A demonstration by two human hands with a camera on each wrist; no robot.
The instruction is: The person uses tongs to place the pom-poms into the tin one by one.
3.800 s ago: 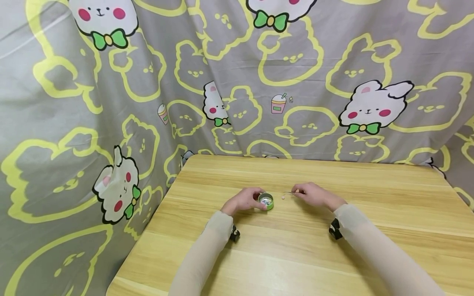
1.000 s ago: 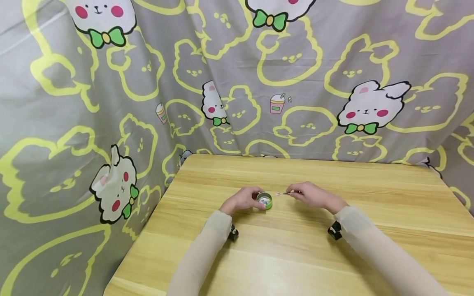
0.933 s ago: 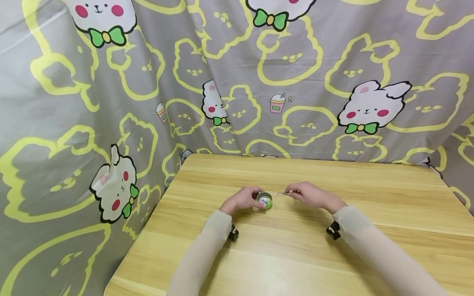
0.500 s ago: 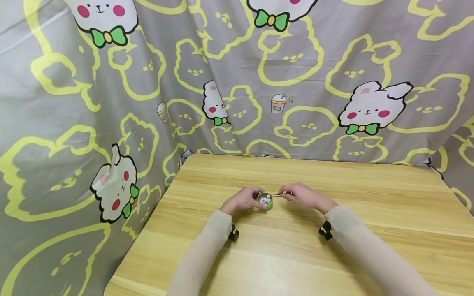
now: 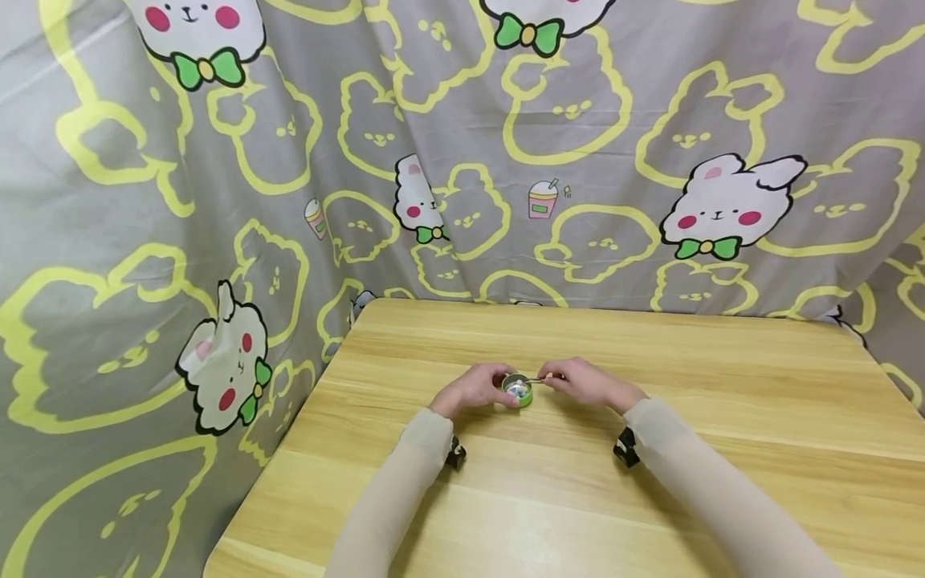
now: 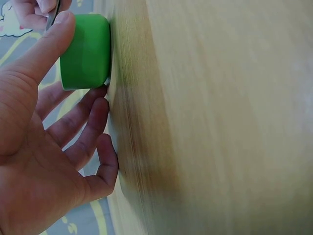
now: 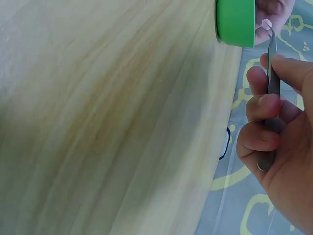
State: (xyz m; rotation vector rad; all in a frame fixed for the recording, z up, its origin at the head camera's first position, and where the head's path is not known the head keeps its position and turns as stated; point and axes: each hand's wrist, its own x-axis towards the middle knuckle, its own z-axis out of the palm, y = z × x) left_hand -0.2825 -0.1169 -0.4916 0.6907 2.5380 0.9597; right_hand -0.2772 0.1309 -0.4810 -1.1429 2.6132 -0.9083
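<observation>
A round, open green tin (image 5: 527,400) stands on the table with several small pale and bluish pieces (image 5: 518,391) inside. My left hand (image 5: 477,387) grips it from the left, the thumb at the near side and fingers behind; in the left wrist view its green wall (image 6: 85,54) hides the contents. In my right hand (image 5: 584,381) is a pair of metal tweezers (image 7: 274,85), pinched between thumb and fingers. Their tips hold a small pale pink piece (image 7: 266,23) at the tin's opening. Whether it touches the other pieces I cannot tell.
The wood-grain table (image 5: 542,498) reaches to a grey curtain (image 5: 462,104) with cartoon animals at the back and left. Both forearms in light sleeves cross the table's front, each with a black wrist camera (image 5: 627,447).
My right hand has moved left, carrying the pale piece in the tweezers from the table right of the tin to the tin's opening. The left hand and tin have stayed in place.
</observation>
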